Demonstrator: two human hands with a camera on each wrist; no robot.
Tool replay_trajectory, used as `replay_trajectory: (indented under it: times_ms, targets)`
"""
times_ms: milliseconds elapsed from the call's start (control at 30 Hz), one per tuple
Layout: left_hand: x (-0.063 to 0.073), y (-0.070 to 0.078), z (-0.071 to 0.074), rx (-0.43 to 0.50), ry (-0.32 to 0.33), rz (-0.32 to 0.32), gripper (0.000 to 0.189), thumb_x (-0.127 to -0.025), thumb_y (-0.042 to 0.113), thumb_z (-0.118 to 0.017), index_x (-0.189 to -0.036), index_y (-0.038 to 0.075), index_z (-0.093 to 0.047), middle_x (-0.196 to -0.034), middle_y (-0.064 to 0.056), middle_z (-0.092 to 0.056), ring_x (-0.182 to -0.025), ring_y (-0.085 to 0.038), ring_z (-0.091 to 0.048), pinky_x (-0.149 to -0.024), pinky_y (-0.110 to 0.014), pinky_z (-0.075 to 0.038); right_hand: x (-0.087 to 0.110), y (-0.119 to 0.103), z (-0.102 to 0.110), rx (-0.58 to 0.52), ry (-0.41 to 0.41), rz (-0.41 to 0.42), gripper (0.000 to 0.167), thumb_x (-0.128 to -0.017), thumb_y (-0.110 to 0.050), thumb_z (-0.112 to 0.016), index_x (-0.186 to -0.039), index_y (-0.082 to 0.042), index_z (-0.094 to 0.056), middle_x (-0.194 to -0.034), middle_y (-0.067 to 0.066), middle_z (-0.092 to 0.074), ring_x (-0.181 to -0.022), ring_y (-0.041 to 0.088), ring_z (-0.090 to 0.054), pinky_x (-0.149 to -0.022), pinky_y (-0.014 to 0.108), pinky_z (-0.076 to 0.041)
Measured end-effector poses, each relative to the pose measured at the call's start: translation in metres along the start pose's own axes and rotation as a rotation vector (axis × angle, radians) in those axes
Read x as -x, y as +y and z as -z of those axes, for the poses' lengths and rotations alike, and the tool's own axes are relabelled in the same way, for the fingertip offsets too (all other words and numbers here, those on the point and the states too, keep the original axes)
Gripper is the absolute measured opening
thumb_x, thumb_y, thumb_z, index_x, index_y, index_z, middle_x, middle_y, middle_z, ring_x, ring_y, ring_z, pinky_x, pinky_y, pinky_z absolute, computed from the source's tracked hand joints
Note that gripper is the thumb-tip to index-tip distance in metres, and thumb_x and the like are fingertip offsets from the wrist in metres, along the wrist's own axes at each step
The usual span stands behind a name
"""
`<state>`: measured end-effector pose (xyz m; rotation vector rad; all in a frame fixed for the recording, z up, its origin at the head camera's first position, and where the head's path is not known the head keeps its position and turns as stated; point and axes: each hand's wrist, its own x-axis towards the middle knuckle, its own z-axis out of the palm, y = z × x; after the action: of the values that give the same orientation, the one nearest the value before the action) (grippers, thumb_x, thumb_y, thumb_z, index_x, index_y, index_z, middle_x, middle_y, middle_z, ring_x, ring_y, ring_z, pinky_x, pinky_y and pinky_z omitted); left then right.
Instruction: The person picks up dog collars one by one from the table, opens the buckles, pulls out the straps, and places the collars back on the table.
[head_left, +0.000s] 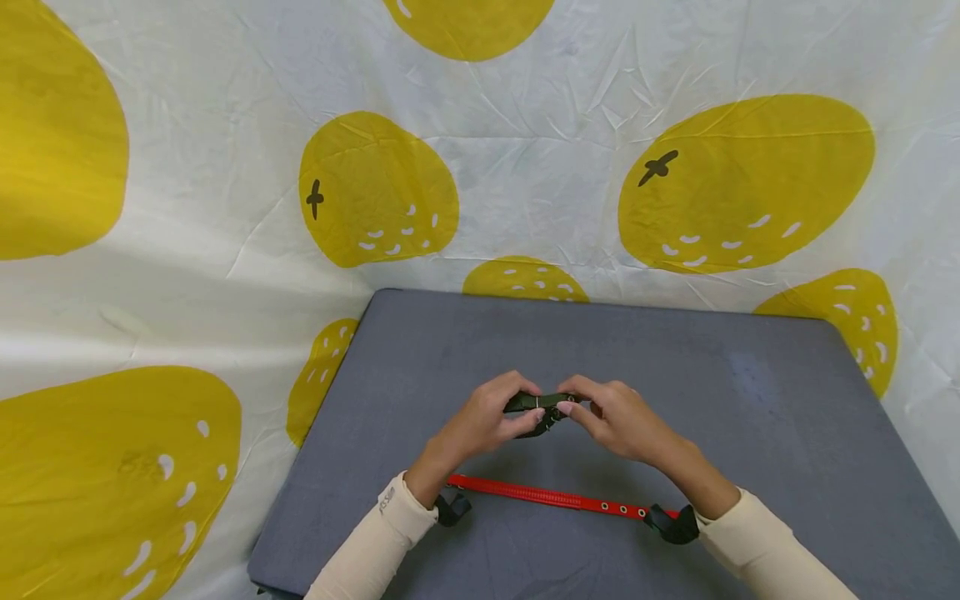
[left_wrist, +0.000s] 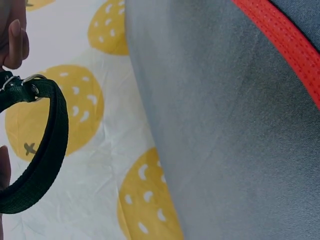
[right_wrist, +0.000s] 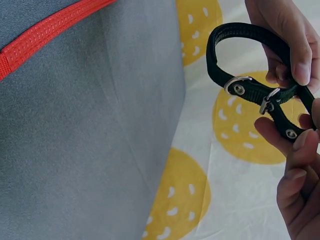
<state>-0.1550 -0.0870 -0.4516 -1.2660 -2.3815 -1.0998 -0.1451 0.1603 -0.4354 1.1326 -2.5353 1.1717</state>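
Note:
A dark green pet collar [head_left: 553, 401] is held up over the table between both hands, bent into a loop. My left hand [head_left: 489, 415] grips the band from the left, thumb laid along it. From the other side, my right hand [head_left: 624, 417] pinches the eyeleted end of the strap between thumb and fingers. The right wrist view shows the metal buckle [right_wrist: 269, 101] with the strap passing through it, and a D-ring [right_wrist: 236, 84] beside it. A red collar [head_left: 536, 493] with eyelets lies stretched across the table below the hands.
The grey cloth-covered table [head_left: 750, 433] reaches back to a white curtain [head_left: 525, 183] printed with yellow fruit, which also hangs along the left side. Dark straps [head_left: 672, 525] hang at both wrists, overlapping the red collar's ends in the head view.

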Motion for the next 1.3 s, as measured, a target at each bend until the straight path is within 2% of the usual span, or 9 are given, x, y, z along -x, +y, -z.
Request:
replay_trajectory:
  times_ms: [133, 333, 433, 633, 700, 867, 933, 1067, 1300]
  targets:
    - [0.001, 0.0001, 0.0017, 0.059, -0.001, 0.048, 0.015, -0.096, 0.015, -0.068, -0.11, 0.01, -0.064, -0.101, -0.002, -0.063, -0.078, -0.011, -0.06, -0.07, -0.013, -0.049, 0.0001, 0.0005, 0.0013, -0.056, -0.011, -0.02, 0.019, -0.095, -0.006, -0.067, -0.11, -0.017, -0.065, -0.06, -0.018, -0.044, -0.047, -0.004, -0.028, -0.047, 0.016, -0.03]
    - [0.0037, -0.0017, 0.0027, 0.169, -0.006, 0.123, 0.014, -0.097, 0.015, -0.066, -0.111, 0.012, -0.064, -0.103, -0.002, -0.064, -0.079, -0.005, -0.056, -0.067, -0.023, -0.053, 0.0001, 0.0005, 0.0031, -0.167, -0.036, -0.06, 0.014, -0.098, -0.005, -0.062, -0.109, -0.014, -0.061, -0.078, -0.011, -0.062, -0.053, -0.004, -0.04, -0.051, 0.019, -0.038]
    - [0.0034, -0.0011, 0.004, 0.165, -0.007, 0.125, 0.014, -0.097, 0.015, -0.066, -0.111, 0.013, -0.065, -0.102, -0.001, -0.064, -0.079, -0.005, -0.055, -0.067, -0.023, -0.053, 0.0001, -0.0001, 0.0041, -0.183, -0.047, -0.072, 0.012, -0.099, -0.006, -0.062, -0.109, -0.013, -0.061, -0.076, -0.01, -0.062, -0.05, -0.004, -0.036, -0.049, 0.019, -0.036]
    - [0.0031, -0.0006, 0.006, 0.123, -0.029, 0.115, 0.013, -0.096, 0.014, -0.068, -0.108, 0.011, -0.065, -0.098, -0.001, -0.062, -0.075, -0.013, -0.056, -0.066, -0.018, -0.049, -0.0005, -0.003, 0.0042, -0.089, -0.067, -0.095, 0.02, -0.099, -0.014, -0.064, -0.119, -0.019, -0.064, -0.078, -0.012, -0.068, -0.044, -0.005, -0.028, -0.047, 0.019, -0.034]
    - [0.0026, 0.0001, 0.0065, 0.093, -0.039, 0.1, 0.013, -0.095, 0.014, -0.069, -0.107, 0.011, -0.064, -0.098, -0.001, -0.062, -0.074, -0.013, -0.055, -0.066, -0.016, -0.047, -0.0005, -0.0038, 0.0029, -0.046, -0.069, -0.096, 0.023, -0.098, -0.017, -0.065, -0.121, -0.021, -0.066, -0.074, -0.014, -0.065, -0.044, -0.006, -0.028, -0.047, 0.019, -0.034]
    - [0.001, 0.0021, 0.0062, 0.046, -0.055, 0.075, 0.017, -0.092, 0.015, -0.074, -0.106, 0.01, -0.064, -0.096, -0.001, -0.062, -0.076, -0.007, -0.053, -0.067, -0.013, -0.045, -0.0008, -0.0053, -0.0023, 0.039, -0.044, -0.073, 0.023, -0.093, -0.021, -0.072, -0.116, -0.022, -0.07, -0.069, -0.018, -0.059, -0.047, -0.007, -0.03, -0.046, 0.017, -0.033]
    - [0.0006, 0.0028, 0.0056, 0.049, -0.057, 0.077, 0.019, -0.092, 0.016, -0.075, -0.105, 0.009, -0.064, -0.095, -0.002, -0.063, -0.076, -0.007, -0.053, -0.067, -0.013, -0.045, -0.0006, -0.0055, -0.0038, 0.058, -0.026, -0.05, 0.022, -0.091, -0.02, -0.074, -0.113, -0.022, -0.071, -0.073, -0.018, -0.063, -0.048, -0.008, -0.031, -0.046, 0.016, -0.032]
    - [0.0005, 0.0036, 0.0046, 0.072, -0.063, 0.089, 0.017, -0.093, 0.016, -0.074, -0.105, 0.01, -0.064, -0.096, -0.003, -0.063, -0.077, -0.006, -0.054, -0.067, -0.014, -0.046, -0.0002, -0.0057, -0.0048, 0.068, 0.001, -0.011, 0.021, -0.09, -0.015, -0.075, -0.11, -0.021, -0.071, -0.069, -0.017, -0.06, -0.048, -0.009, -0.029, -0.046, 0.015, -0.03]
    - [0.0024, 0.0023, 0.0038, 0.086, -0.079, 0.085, 0.015, -0.097, 0.018, -0.068, -0.109, 0.011, -0.062, -0.097, 0.0, -0.061, -0.077, -0.005, -0.05, -0.068, -0.013, -0.045, 0.0015, -0.0048, -0.0043, 0.046, 0.009, 0.0, 0.021, -0.091, -0.013, -0.074, -0.11, -0.022, -0.07, -0.062, -0.019, -0.051, -0.047, -0.009, -0.028, -0.044, 0.015, -0.028]
